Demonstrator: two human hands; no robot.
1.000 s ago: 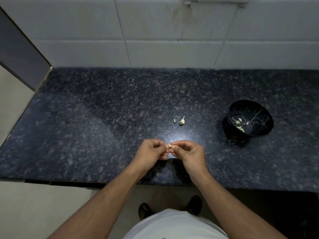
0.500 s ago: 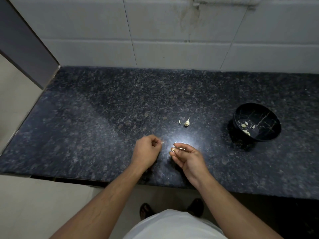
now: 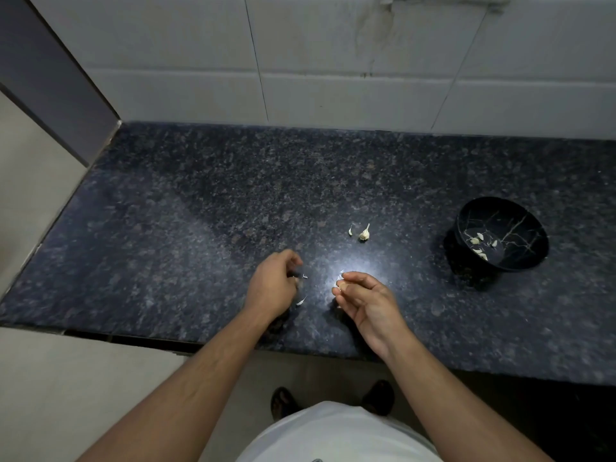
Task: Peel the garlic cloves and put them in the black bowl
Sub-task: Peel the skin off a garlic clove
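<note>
The black bowl (image 3: 502, 233) sits on the right side of the dark speckled bench (image 3: 166, 228), well apart from both hands. Inside it, several pale peeled cloves (image 3: 480, 243) lie scattered across the bottom, against thin light veining in the bowl's lining.

The right hand (image 3: 366, 303) hovers over the front of the bench, palm turned up, its thumb and fingertips pinching a small garlic clove (image 3: 340, 283) with a wisp of white skin sticking up from it. The left hand (image 3: 274, 288) is just beside it, blurred, fingers curled loosely downward; I cannot tell whether it holds anything. Two small flakes of skin (image 3: 301, 300) show by its fingertips.

Farther back, between the hands and the wall, a small garlic piece (image 3: 364, 233) with a pointed tip lies on the bench, and a tiny sliver (image 3: 350, 231) just beside it.
</note>
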